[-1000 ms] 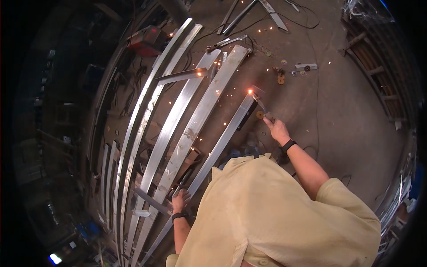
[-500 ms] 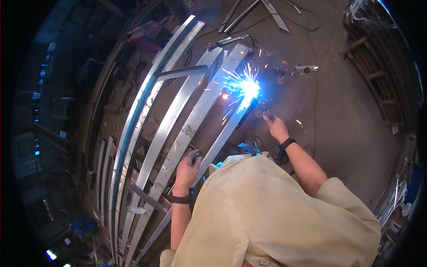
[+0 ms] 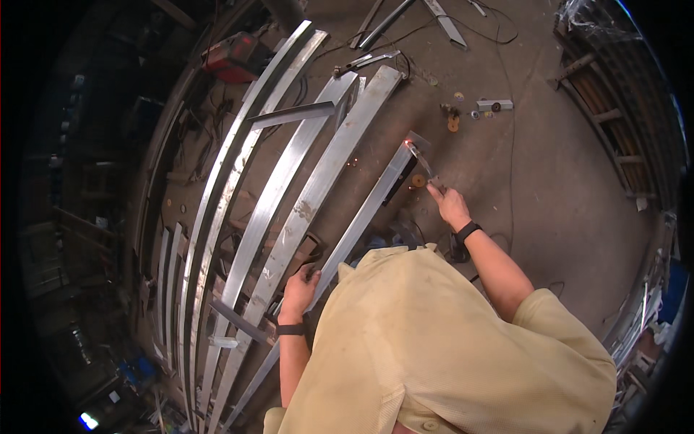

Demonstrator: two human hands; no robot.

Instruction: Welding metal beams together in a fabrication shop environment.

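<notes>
My right hand (image 3: 453,208) is closed around a welding torch (image 3: 422,160). The torch's tip meets the far end of a narrow metal tube (image 3: 365,210), where a small spot glows red beside a flat plate (image 3: 416,137). A dark strip (image 3: 399,182) lies along the tube's right side. My left hand (image 3: 298,291) is beside the tube's nearer part, its fingers curled in. Whatever those fingers hold, if anything, is hidden.
Several long metal bars (image 3: 289,166) lie to the left, with a short crosspiece (image 3: 293,116) across them. A red machine (image 3: 235,56) stands far left. Small discs (image 3: 453,124) and a short metal piece (image 3: 494,105) lie on the floor. A rack (image 3: 607,116) stands at right.
The bright blue-white arc and its shower of sparks have gone out, leaving a red glow at the tube's end. My left hand has moved slightly down and left; the right has barely moved.
</notes>
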